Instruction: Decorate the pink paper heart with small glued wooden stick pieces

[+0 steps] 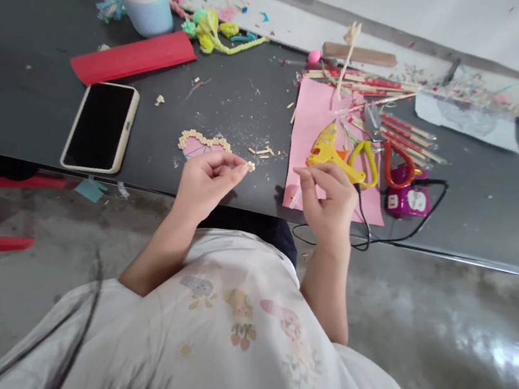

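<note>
My left hand (209, 184) pinches a small cluster of cream beads (250, 166) between thumb and fingertips. Just behind it on the table lies a pink heart-shaped piece (195, 144) edged with cream bits, partly hidden by the hand. My right hand (327, 198) is closed in a pinch over the pink sheet (304, 130); a tiny pale bit seems to show at its fingertips, too small to name. A yellow glue gun (326, 147) lies just beyond the right hand. Short stick pieces (262, 152) are scattered between the hands.
A phone (100, 126), red paper (133, 57) and a white-blue bottle (146, 2) stand or lie at left. Scissors with yellow and red handles (397, 166), a purple device (408, 200) with a black cable and red-wrapped sticks (408, 131) are at right. The table's front edge runs below.
</note>
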Motion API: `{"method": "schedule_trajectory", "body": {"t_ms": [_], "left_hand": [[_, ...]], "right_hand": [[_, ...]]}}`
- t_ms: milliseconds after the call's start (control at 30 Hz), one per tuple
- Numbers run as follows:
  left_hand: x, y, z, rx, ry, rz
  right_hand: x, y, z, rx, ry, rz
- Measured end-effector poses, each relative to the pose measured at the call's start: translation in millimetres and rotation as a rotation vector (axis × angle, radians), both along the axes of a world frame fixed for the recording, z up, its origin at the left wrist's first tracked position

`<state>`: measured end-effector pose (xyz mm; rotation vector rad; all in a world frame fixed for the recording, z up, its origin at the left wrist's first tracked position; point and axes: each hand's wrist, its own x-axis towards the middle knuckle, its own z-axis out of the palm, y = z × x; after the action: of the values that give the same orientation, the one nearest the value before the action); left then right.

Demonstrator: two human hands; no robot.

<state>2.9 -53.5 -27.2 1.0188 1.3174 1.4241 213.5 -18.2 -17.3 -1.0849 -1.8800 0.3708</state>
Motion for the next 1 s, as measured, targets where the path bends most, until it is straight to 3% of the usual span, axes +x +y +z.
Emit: {"method": "schedule_trajectory", "body": {"t_ms": [167, 300, 533, 667, 867, 1000], "left_hand": [[5, -8, 9.4, 0.145, 0.228, 0.075], [11, -17, 18.4, 0.226, 0.346, 0.117], [5, -25, 28.4, 0.637, 0.736, 0.133], [-1, -25, 34.0, 0.800, 0.932, 0.069], [-8, -25, 23.5, 0.923, 1.023, 0.139], [-11, -25, 14.4, 0.970, 0.958, 0.167]], "right_hand": [[-7, -5, 5.6, 0.003, -0.020, 0.004], [-21, -16, 14.0, 0.033, 0.098, 0.078], [-34, -22, 20.5, 0.125, 0.235, 0.247], [-35, -24, 21.9, 0.083, 0.314, 0.331], [-37, -28, 24.7, -0.018, 0.404, 0.382], [-36, -30, 27.1, -0.109, 0.436, 0.407]]}}
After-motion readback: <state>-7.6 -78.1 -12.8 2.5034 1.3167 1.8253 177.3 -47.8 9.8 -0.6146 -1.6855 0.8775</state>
